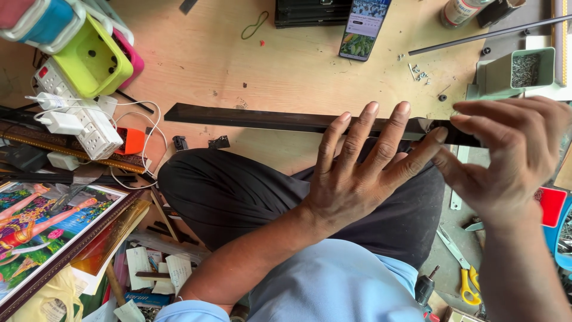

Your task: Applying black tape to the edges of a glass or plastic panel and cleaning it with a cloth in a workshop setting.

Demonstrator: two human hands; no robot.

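Note:
A long black frame strip [250, 118] lies across the wooden table, resting over my lap. My left hand [357, 173] lies flat with its fingers spread, the fingertips pressing on the strip's right part. At the right end of the strip, my right hand [506, 161] pinches it between thumb and fingers, and the strip's end is hidden under that hand. My knee in dark trousers [226, 191] sits just below the strip.
A phone [363, 27] lies at the table's far edge. A green tray of small nails [524, 71] stands at the right, with loose nails nearby. A power strip [83, 119] with chargers and coloured bins sit at the left. Framed pictures [42, 226] lean below left. Yellow scissors [468, 283] lie on the floor.

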